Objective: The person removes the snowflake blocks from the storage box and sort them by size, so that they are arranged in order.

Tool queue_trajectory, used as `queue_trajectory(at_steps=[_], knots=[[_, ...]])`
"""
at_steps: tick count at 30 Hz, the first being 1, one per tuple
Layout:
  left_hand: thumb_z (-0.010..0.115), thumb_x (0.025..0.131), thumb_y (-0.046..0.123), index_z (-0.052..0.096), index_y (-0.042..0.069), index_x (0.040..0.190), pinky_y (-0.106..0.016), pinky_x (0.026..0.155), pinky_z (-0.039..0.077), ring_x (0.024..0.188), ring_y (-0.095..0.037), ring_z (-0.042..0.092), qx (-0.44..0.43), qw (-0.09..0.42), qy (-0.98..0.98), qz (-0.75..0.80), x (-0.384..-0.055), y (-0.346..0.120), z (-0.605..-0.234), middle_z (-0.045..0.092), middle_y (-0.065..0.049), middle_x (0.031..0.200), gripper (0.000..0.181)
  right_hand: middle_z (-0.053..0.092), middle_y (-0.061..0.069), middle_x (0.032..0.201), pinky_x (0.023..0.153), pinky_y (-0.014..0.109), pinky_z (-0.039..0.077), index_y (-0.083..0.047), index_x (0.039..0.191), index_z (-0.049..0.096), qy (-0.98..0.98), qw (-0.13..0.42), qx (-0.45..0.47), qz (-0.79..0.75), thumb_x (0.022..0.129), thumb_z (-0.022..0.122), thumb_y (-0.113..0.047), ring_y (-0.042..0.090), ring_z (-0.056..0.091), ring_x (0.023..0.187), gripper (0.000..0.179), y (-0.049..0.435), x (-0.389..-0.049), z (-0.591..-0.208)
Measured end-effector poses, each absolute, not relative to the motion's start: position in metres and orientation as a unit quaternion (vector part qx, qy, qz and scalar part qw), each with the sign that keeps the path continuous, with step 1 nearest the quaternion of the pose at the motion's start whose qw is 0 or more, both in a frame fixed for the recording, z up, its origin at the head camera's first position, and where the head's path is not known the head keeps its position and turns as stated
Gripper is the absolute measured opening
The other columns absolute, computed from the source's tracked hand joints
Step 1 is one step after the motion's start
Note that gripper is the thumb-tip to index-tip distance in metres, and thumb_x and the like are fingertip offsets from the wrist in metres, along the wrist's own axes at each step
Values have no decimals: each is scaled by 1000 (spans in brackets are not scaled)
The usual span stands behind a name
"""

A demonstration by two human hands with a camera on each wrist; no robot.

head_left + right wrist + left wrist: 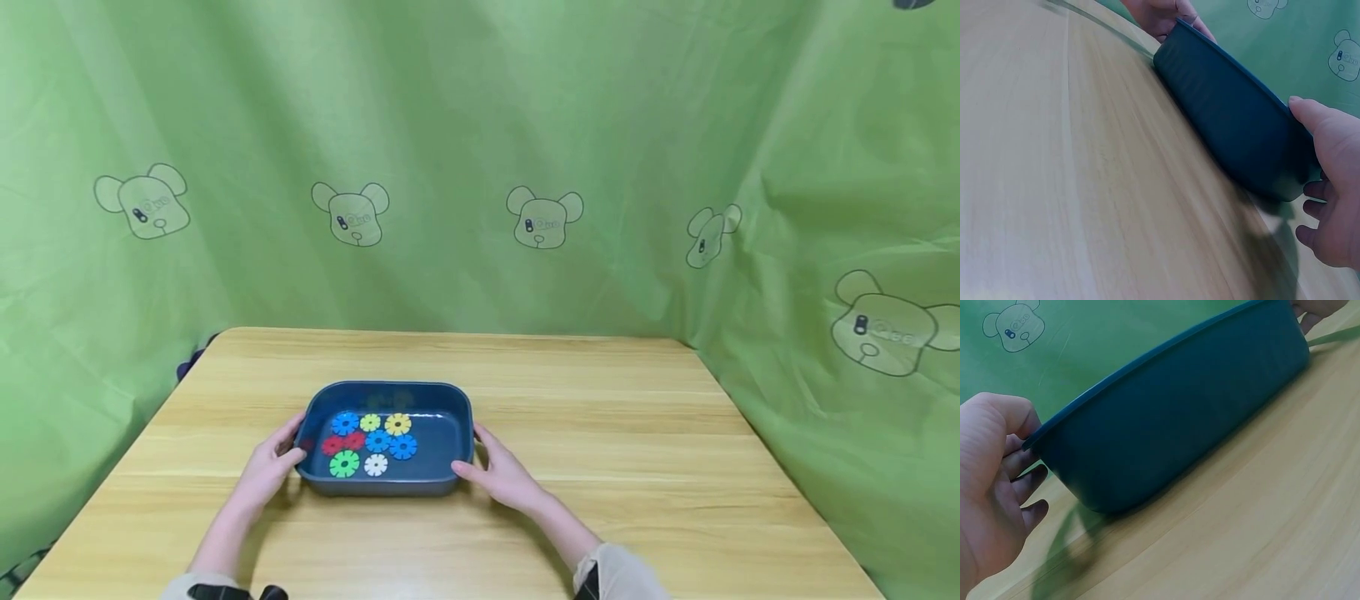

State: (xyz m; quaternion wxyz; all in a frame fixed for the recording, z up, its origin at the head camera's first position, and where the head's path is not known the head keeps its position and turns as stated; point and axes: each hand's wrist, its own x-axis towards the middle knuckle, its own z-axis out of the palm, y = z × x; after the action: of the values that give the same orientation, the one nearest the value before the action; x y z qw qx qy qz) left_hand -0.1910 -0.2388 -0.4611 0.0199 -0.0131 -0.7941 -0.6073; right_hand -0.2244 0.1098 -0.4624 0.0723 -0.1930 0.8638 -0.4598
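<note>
The tray point(378, 488) is nearer the table's point(615, 417) left edge than its right; I cannot tell whether its base touches the wood. Nine discs point(371, 442), red, blue, green, yellow and white, lie inside, mostly toward its left end. The left hand point(267, 470) pinches that end's rim; the right hand point(504, 477) pinches the right end. Green cloth point(465, 108) hangs beyond the far edge.

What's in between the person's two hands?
A dark blue tub holding colorful notched discs sits between the left hand and right hand; the head view shows it.
</note>
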Motion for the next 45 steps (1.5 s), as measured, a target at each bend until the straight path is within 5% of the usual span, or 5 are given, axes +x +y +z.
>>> queue_trajectory(at_steps=[15,24,30,34,45], knots=[[47,90,-1,25,-4,144,-5,89,27,134,-36,23,-20,19,-791,-612,-190,-240,-461,24,-26,146,59,39,21,141,102,53,29,2,141,33,863,38,-196,-464,88,63,-30,38,34,129,69,119,-234,-454],[52,92,7,22,-1,145,-40,109,18,136,-37,17,-17,10,-794,-608,-194,-240,-461,19,-23,150,61,51,20,129,99,47,38,3,134,42,842,-10,-179,-508,85,67,-18,34,46,120,59,112,-259,-415],[57,91,10,22,-1,146,-18,103,25,136,-36,18,-23,7,-784,-620,-193,-242,-465,20,-23,149,66,58,15,121,93,44,43,0,132,47,852,30,-182,-490,86,66,-16,30,53,111,52,91,-268,-398],[59,90,12,20,-2,145,-48,108,16,135,-38,19,-20,3,-789,-613,-195,-242,-465,21,-25,148,69,57,15,122,92,43,44,0,133,45,854,56,-191,-482,87,65,-16,30,53,112,53,76,-270,-394],[61,90,15,24,-3,145,-54,108,10,136,-39,14,-24,-2,-796,-605,-196,-246,-466,23,-24,148,69,58,16,119,90,39,47,2,135,42,812,155,-167,-537,89,64,-24,27,56,107,58,35,-277,-407]])
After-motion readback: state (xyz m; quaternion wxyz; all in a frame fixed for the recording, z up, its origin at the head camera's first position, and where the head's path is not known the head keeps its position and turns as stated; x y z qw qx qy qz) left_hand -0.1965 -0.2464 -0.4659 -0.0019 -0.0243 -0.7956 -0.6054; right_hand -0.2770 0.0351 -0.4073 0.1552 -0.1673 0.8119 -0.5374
